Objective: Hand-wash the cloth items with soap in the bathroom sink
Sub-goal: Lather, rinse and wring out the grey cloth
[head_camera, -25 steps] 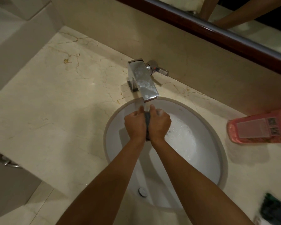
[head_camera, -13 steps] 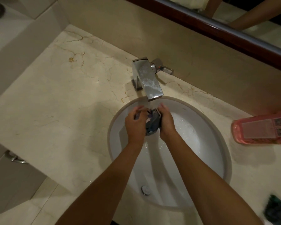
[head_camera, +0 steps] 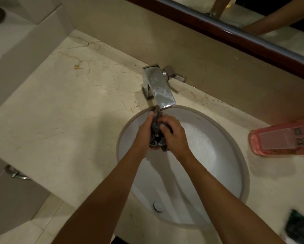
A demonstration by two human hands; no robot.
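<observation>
Right under the tap's spout, both hands are closed on a small dark cloth, bunched up between them above the far side of the sink. The left hand wraps it from the left with fingers curled round the wad, one fingertip showing near the top of it. The right hand presses in from the right, its thumb and fingers laid over the cloth, so the two hands meet with the fabric squeezed between. A bit of the cloth sticks up toward the spout and a bit hangs out below the palms. The tap is a square chrome one, its spout end just above the cloth. Foamy water lies in the white bowl to the right of the hands, and the drain sits at the near side. A pink bottle lies on its side on the marble counter, well to the right of the sink
</observation>
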